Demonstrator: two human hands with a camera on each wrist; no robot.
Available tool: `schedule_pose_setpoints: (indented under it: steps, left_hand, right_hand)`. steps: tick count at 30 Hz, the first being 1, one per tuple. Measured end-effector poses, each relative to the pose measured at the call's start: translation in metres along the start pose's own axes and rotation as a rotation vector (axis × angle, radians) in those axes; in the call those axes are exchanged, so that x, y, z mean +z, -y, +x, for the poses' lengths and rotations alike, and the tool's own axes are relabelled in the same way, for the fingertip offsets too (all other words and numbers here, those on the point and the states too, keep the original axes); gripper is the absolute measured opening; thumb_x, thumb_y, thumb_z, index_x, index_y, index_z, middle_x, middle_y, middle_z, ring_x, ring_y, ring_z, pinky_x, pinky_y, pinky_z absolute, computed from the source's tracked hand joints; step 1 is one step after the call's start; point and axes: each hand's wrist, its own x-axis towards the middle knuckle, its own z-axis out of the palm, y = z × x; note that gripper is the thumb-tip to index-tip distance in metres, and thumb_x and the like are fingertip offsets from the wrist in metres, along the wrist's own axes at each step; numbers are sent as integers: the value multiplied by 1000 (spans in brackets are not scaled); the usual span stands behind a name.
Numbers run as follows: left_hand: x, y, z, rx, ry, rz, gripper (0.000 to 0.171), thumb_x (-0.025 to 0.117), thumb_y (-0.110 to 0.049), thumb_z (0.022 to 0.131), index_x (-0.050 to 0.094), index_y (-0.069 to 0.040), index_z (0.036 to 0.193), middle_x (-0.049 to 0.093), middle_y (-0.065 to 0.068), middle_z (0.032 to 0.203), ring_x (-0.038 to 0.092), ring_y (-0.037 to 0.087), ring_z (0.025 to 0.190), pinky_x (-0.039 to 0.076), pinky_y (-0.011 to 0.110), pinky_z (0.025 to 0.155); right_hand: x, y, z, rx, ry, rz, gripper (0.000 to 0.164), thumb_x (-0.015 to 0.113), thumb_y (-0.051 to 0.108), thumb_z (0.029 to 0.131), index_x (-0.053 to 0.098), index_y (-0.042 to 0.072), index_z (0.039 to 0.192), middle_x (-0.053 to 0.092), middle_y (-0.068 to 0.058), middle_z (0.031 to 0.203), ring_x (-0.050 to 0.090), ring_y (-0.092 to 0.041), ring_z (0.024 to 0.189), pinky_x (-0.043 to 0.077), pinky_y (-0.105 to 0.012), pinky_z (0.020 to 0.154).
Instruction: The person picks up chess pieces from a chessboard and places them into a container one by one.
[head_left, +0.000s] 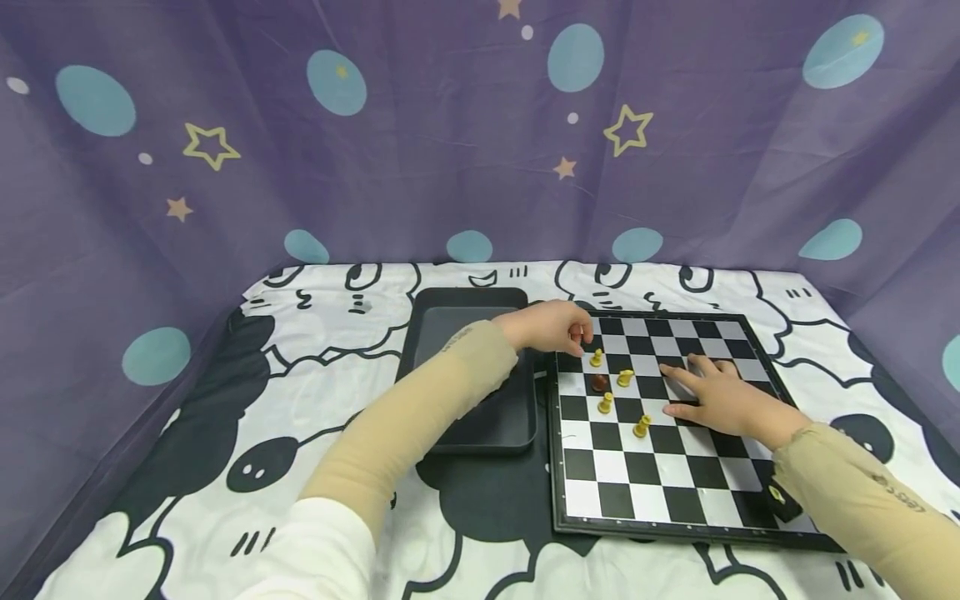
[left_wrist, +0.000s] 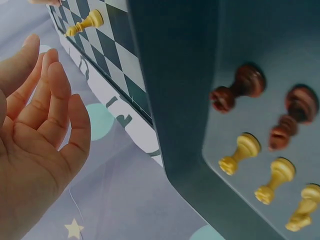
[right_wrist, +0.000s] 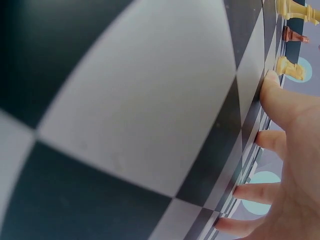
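My left hand (head_left: 553, 327) hovers by the far left edge of the chessboard (head_left: 615, 498), thumb and fingers loosely bent with a gap between them. In the left wrist view that hand (left_wrist: 42, 112) holds nothing. Just below its fingertips stands a small yellow chess piece (head_left: 596, 357). Nearby are a dark red piece (head_left: 598, 382), a yellow knight (head_left: 625, 377), and two more yellow pieces, one (head_left: 605, 402) beside the red one and one (head_left: 642, 425) closer to me. With fingers spread, my right hand (head_left: 720, 400) rests its fingertips on the board's right half.
A dark grey tray (head_left: 480, 448) lies left of the board under my left forearm. Inside it, the left wrist view shows dark red pieces (left_wrist: 247, 82) and several yellow pieces (left_wrist: 277, 175). A small dark patch with a yellow mark (head_left: 776, 493) shows beside my right sleeve.
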Motion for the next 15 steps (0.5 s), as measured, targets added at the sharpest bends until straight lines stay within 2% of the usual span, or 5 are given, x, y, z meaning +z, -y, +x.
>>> schedule_pose_setpoints:
  steps: [8,15]
  left_hand:
    - [-1,-4,19,-28,-6,31,25,67,-15,89,65,-5,110,63,7,100,55,13,86,45,23,75]
    - [0,-7,32,-30,30,64,25,68,-16,88,64,-5,111,62,6,101,54,13,86,44,23,74]
  right_hand:
    - [0,1,0,3,-2,-5,80,51,67,84,42,13,142,28,-37,140,25,-67,120,35,-74,84]
    - [1,0,1,-10,-18,-12,79,51,67,84,43,13,141,30,-36,138,29,-66,118,36,-72,84]
